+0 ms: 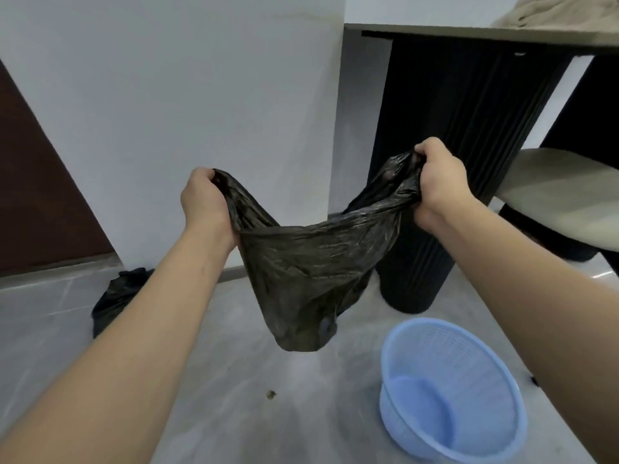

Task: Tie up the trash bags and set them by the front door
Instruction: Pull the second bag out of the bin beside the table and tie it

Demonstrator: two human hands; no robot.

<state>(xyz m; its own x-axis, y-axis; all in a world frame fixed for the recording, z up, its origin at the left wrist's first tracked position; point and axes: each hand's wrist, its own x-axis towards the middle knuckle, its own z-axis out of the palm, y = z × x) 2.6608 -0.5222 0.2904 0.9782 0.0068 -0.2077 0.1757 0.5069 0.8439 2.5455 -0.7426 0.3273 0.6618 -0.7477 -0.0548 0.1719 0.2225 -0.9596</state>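
I'm looking down at a grey, faintly streaked concrete-like floor [234,396] with a pale white wall [187,95] straight behind where I'm gripping. Off to the left of the grip a dark reddish-brown door panel [37,182] meets the floor. To the right and behind stands a table [469,33] on a black ribbed column base [445,169], with a beige cushioned seat [566,195] further right. Below and right of the grip, a light-blue plastic basket [452,390] sits on the floor. Lighting is soft and even.
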